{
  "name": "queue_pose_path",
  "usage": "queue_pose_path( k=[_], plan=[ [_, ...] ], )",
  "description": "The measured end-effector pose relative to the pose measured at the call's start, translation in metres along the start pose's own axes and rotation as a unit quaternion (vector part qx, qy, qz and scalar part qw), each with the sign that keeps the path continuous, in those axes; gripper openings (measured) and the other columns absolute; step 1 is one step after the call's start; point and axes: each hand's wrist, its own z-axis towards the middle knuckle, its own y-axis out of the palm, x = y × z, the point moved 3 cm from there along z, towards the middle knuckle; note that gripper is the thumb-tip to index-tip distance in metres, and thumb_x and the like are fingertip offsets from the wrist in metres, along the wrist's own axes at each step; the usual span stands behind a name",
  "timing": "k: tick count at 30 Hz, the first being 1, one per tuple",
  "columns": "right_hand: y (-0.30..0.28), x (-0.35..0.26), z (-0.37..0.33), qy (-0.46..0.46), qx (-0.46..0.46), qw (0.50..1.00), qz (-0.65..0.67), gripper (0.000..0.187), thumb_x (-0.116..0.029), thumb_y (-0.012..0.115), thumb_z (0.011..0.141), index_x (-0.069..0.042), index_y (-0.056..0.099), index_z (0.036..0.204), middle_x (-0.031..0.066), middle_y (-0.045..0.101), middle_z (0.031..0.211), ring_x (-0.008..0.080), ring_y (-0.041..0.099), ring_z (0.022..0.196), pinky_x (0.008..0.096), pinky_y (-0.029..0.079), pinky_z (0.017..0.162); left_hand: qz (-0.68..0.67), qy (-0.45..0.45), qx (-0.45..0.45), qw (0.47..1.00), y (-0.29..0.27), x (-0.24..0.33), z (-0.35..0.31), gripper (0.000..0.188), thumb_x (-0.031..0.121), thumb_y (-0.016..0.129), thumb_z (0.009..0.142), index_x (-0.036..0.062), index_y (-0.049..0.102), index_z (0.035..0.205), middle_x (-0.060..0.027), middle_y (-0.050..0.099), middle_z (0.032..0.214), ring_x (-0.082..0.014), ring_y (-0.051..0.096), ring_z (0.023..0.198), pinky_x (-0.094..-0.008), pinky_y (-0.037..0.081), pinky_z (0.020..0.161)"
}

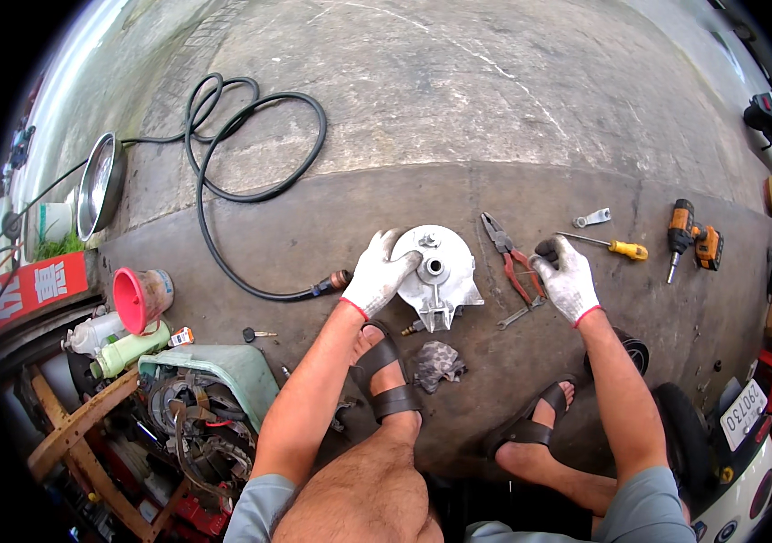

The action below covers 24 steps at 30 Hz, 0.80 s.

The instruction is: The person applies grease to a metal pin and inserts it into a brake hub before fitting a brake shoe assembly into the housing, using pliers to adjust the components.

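My left hand (pixel 380 274), in a white work glove with a red cuff, grips the left edge of a round silver brake plate (pixel 451 268), its thumb on the upper face. The plate has a raised central hole and a ribbed lug toward me. To the right, my gloved right hand (pixel 568 277) is closed in a pinch with darkened fingertips; what it holds, if anything, is hidden. Red-handled pliers (pixel 511 261) lie beside it. A yellow-handled screwdriver (pixel 626 250) points its tip toward its fingers. Below the pliers is a small wrench (pixel 520 314).
A small metal lever (pixel 592 218) and an orange cordless driver (pixel 682 231) lie at right. A crumpled rag (pixel 438 363) sits between my feet. A black hose (pixel 323 136) coils at far left, near a metal bowl (pixel 102 187). A green bin (pixel 255 366) holds parts.
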Motion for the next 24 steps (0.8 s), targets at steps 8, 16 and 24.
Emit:
queue_pose_path(
  k=[8,16,24],
  plan=[
    [0.032,-0.026,0.013,-0.172,-0.021,0.977,-0.126,0.018,-0.014,0.067,0.085,-0.005,0.07,0.1,0.0169,0.066,0.098,0.0362,0.063,0.098,0.0434,0.051,0.086,0.063,-0.006,0.0,0.998,-0.004,0.006,0.006,0.042,0.019,0.064,0.089,0.001,0.062,0.127,-0.0182,0.061,0.119,-0.0318,0.06,0.114,-0.0385,0.046,0.099],
    [0.039,0.0,0.0,-0.132,0.102,0.983,-0.072,0.012,-0.012,0.065,0.09,-0.003,0.064,0.098,0.0182,0.066,0.098,0.0385,0.065,0.093,0.0464,0.052,0.081,0.055,0.06,0.04,0.996,-0.007,0.023,0.004,0.035,0.01,0.062,0.088,0.0042,0.065,0.122,-0.0163,0.062,0.117,-0.0313,0.06,0.116,-0.0389,0.047,0.101],
    [0.069,0.0,-0.031,-0.056,0.123,0.987,-0.082,0.014,-0.015,0.07,0.087,-0.006,0.063,0.096,0.0179,0.07,0.102,0.0369,0.067,0.096,0.0442,0.054,0.081,0.229,0.164,0.053,0.958,-0.008,0.057,0.005,0.03,0.013,0.071,0.083,0.0106,0.069,0.113,-0.0122,0.064,0.112,-0.0333,0.059,0.111,-0.0424,0.05,0.097]
  ],
)
